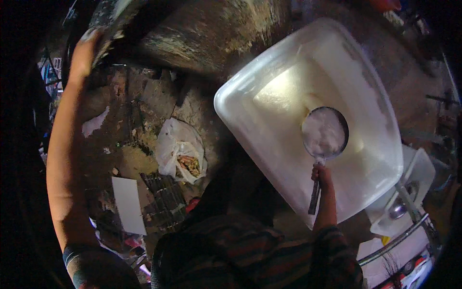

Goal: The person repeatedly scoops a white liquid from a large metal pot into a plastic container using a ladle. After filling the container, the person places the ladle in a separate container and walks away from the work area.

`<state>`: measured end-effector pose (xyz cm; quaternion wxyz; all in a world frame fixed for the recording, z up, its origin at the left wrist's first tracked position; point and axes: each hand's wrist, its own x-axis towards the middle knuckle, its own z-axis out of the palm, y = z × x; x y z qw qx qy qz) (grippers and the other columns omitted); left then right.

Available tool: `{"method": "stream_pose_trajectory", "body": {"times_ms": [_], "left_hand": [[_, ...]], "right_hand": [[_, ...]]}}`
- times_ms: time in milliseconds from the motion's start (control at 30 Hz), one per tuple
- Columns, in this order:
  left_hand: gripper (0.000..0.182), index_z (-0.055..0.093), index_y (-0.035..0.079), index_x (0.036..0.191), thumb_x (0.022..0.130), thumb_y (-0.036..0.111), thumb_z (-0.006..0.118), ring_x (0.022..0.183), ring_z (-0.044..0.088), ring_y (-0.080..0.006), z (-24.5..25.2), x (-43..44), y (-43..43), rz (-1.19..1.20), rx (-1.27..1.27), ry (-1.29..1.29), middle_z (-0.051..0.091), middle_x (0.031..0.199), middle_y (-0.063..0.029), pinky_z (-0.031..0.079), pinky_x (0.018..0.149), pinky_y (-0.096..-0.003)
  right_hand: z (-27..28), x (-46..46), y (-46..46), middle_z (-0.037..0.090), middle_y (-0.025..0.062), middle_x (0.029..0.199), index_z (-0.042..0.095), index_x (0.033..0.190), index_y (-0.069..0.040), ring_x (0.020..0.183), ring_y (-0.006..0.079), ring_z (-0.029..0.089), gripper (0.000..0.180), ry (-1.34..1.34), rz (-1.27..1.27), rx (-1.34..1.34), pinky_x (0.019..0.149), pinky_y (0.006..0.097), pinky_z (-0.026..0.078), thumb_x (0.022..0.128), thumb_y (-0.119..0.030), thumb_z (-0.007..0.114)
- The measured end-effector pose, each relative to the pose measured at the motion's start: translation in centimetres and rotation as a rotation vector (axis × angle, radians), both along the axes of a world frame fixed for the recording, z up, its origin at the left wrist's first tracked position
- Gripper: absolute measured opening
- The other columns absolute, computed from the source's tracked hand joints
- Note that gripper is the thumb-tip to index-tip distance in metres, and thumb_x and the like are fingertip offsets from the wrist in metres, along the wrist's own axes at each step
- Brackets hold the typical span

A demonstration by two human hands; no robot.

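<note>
My right hand (322, 176) grips the handle of a round pan (324, 132) near the pan body. Pale, whitish contents fill the pan; I cannot tell what they are. Beneath it is a large, shiny rectangular tub (249, 144) with rounded corners, cloudy pale liquid apparently lying in its bottom. At the upper left, my left arm is stretched far out. My left hand (86, 45) touches the edge of a dark grey object (108, 16), blurred and partly cut off by the frame. Its fingers are too unclear to show whether they close on it.
A crumpled plastic bag (173, 144) with brownish scraps lies on the dirty floor, near a white board (129, 206) and a dark slatted piece (164, 198). A large worn brown surface (213, 36) spans the top. Translucent containers (420, 173) and a metal rail (393, 240) stand right.
</note>
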<state>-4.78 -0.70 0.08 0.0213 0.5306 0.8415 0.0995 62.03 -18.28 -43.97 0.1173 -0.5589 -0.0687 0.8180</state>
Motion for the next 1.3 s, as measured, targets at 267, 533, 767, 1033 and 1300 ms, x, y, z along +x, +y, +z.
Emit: {"method": "stream_pose_trajectory", "body": {"times_ms": [267, 533, 767, 1033, 1300], "left_hand": [[0.047, 0.058, 0.002, 0.099, 0.085, 0.044, 0.042, 0.095, 0.054, -0.0384, -1.1, 3.2, 0.1, 0.029, -0.054, 0.165, 0.058, 0.096, -0.0239, 0.042, 0.083, -0.0439], [0.035, 0.056, 0.002, 0.099, 0.083, 0.031, 0.045, 0.087, 0.057, -0.0373, -0.4, 5.0, 0.4, 0.066, 0.102, -0.141, 0.059, 0.095, -0.0216, 0.046, 0.075, -0.0459], [0.032, 0.061, 0.004, 0.092, 0.078, 0.031, 0.051, 0.084, 0.061, -0.0315, 2.2, 6.3, -0.9, 0.182, 0.055, -0.250, 0.062, 0.091, -0.0171, 0.048, 0.073, -0.0408], [0.032, 0.060, 0.004, 0.092, 0.078, 0.032, 0.053, 0.078, 0.062, -0.0320, 0.6, 6.1, -0.1, 0.194, 0.083, -0.225, 0.063, 0.084, -0.0173, 0.049, 0.069, -0.0415], [0.035, 0.057, 0.001, 0.100, 0.083, 0.031, 0.049, 0.085, 0.060, -0.0316, -1.1, 4.9, 1.0, 0.096, -0.127, -0.004, 0.060, 0.095, -0.0192, 0.048, 0.072, -0.0435]], "right_hand": [[26.8, -6.9, 11.8, 0.041, -0.0057, 0.056, 0.051, 0.082, -0.010, 0.042, 0.0052, 0.035, 0.010, -0.035, -0.066, 0.215, 0.040, 0.0201, 0.031, 0.079, -0.017, 0.058], [53.5, -19.5, 21.8, 0.043, -0.0047, 0.065, 0.048, 0.093, -0.007, 0.048, 0.0035, 0.036, 0.018, -0.009, 0.045, 0.701, 0.045, 0.0206, 0.033, 0.084, -0.020, 0.056], [59.0, -31.7, 25.4, 0.049, -0.0011, 0.065, 0.051, 0.080, -0.005, 0.051, 0.0057, 0.043, 0.013, -0.093, 0.183, 1.172, 0.046, 0.0201, 0.036, 0.084, -0.017, 0.052], [52.5, -35.8, 29.3, 0.052, 0.0017, 0.062, 0.054, 0.078, -0.004, 0.047, 0.0097, 0.047, 0.008, -0.413, 0.171, 1.425, 0.046, 0.0219, 0.036, 0.079, -0.012, 0.056], [47.9, -29.3, 27.8, 0.044, 0.0001, 0.067, 0.048, 0.095, -0.003, 0.049, 0.0078, 0.038, 0.020, 0.152, -0.025, 1.172, 0.047, 0.0234, 0.034, 0.086, -0.021, 0.051]]}}
